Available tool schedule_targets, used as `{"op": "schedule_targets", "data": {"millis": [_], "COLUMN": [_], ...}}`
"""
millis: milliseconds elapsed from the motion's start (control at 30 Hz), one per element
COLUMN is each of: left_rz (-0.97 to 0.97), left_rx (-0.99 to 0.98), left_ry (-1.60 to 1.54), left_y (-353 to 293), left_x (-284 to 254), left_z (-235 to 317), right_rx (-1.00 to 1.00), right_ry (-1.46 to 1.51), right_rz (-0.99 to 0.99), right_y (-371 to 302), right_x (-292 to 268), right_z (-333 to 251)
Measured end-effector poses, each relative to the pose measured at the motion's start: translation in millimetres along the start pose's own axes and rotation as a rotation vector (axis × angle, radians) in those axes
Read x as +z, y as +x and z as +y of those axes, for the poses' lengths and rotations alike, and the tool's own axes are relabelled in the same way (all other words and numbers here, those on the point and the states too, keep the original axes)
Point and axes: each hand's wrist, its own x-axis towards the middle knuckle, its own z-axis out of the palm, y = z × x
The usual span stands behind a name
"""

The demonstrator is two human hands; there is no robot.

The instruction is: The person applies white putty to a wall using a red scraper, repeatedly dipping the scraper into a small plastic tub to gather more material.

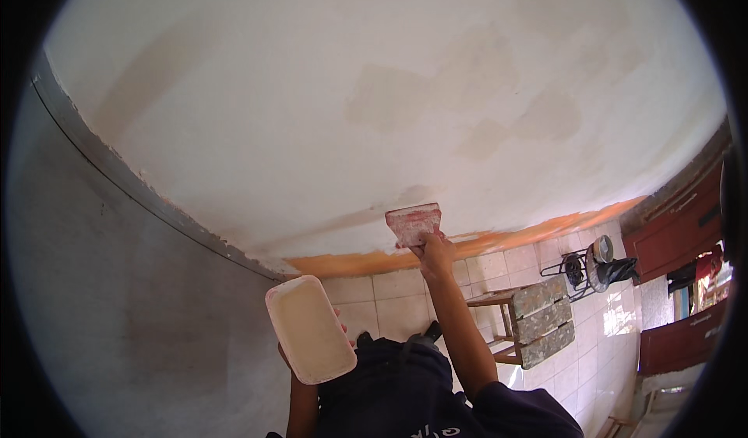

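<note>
My right hand [435,256] is closed round a wide putty knife [414,221], its reddish blade smeared with pale filler. The blade's long edge is at the lower part of the white wall [296,157], just above an orange painted strip [343,264]; whether it presses on the wall I cannot tell. My left hand [344,327] carries a pale rectangular tub [310,330] with cream-coloured filler inside. Only some fingertips show at the tub's right side; the rest of that hand is hidden beneath it. Damp-looking beige patches [389,99] mark the wall higher up.
A paint-splashed wooden stool [544,323] stands on the tiled floor [397,286] to my right. Beyond it is a dark metal-framed chair [580,270] with a small bucket [602,249]. A red-brown door [676,227] is at far right; a grey wall [156,282] rises at left.
</note>
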Motion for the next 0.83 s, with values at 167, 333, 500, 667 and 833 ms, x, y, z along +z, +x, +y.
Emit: {"op": "schedule_targets", "data": {"millis": [167,333,500,667,833], "left_rz": [0.002,-0.051,-0.073,-0.063,-0.119], "left_rx": [0.034,0.030,0.002,0.005,0.012], "left_ry": [0.016,0.040,-0.017,-0.023,0.021], "left_y": [-2,-3,2,2,3], "left_x": [0,7,8,4,6], "left_z": [1,0,4,3,4], "right_rx": [-0.124,-0.186,-0.135,-0.042,0.023], "right_ry": [0.100,-0.009,0.021,0.006,0.003], "right_rz": [-0.026,-0.050,-0.059,0.031,-0.008], "right_y": [-2,-26,-41,-32,-2], "right_x": [32,36,22,-14,0], "right_z": [-32,-53,-56,-20,-20]}}
